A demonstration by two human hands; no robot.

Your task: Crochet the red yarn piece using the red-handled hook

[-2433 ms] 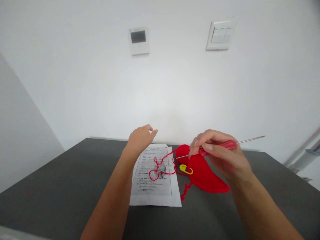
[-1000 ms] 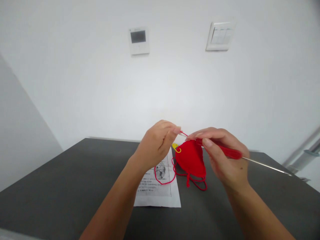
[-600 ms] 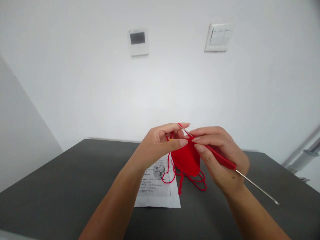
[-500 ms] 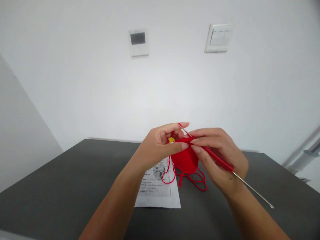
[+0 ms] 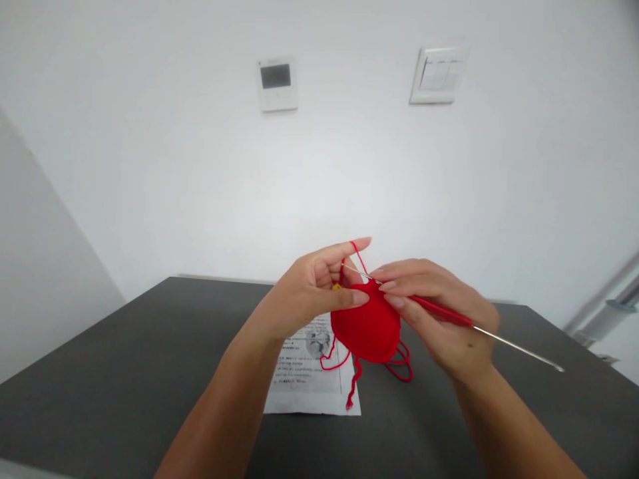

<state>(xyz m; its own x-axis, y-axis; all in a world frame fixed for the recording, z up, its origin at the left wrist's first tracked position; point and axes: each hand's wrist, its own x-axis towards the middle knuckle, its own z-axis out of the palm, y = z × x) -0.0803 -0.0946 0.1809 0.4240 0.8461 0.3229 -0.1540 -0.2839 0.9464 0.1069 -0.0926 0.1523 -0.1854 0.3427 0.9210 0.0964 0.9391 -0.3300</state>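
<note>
My left hand (image 5: 319,283) pinches the upper left edge of a rounded red crochet piece (image 5: 367,326), its index finger raised with red yarn (image 5: 359,256) looped over it. Closed round the red handle of a crochet hook (image 5: 439,310) is my right hand (image 5: 444,306), whose fingertips touch the top right of the piece. The hook's thin front end passes through the top of the piece and points up left; its other metal end sticks out to the right. A small yellow item (image 5: 336,287) shows partly behind my left thumb. Loose red strands hang below the piece.
A printed paper sheet (image 5: 312,392) lies on the dark table (image 5: 200,346) under the hands. Red yarn loops (image 5: 407,372) rest right of it. On the white wall are a thermostat panel (image 5: 277,85) and a switch plate (image 5: 438,75).
The red piece has turned to show more of its face, and its short tail hangs lower. The hook lies flatter, its front tip further left. My left index finger has risen slightly.
</note>
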